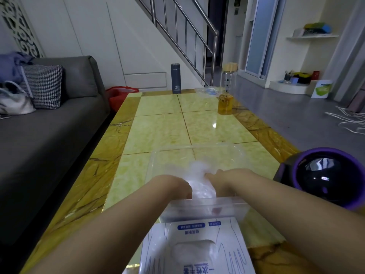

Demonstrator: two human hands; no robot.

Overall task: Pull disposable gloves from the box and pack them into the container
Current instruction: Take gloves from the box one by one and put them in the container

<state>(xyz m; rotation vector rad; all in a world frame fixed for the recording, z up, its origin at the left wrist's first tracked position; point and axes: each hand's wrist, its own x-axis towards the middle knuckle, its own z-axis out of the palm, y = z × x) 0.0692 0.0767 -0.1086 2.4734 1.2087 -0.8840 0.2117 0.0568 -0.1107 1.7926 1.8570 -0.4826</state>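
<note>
A white glove box (197,252) with blue print lies at the table's near edge, thin gloves bulging from its top slot. Beyond it stands a clear plastic container (156,161), open at the top. Inside it sits a crumpled wad of clear disposable gloves (198,180). My left hand (177,187) reaches into the container on the wad's left side, and my right hand (219,177) holds the wad from the right. Both hands' fingers curl into the plastic and are partly hidden by it.
A purple-rimmed black dome (325,175) stands close to my right forearm. Far down the yellow tiled table (164,125) are a grey flask (176,78), a glass bottle of amber liquid (227,91) and a clear lid (207,91). A grey sofa (49,125) runs along the left.
</note>
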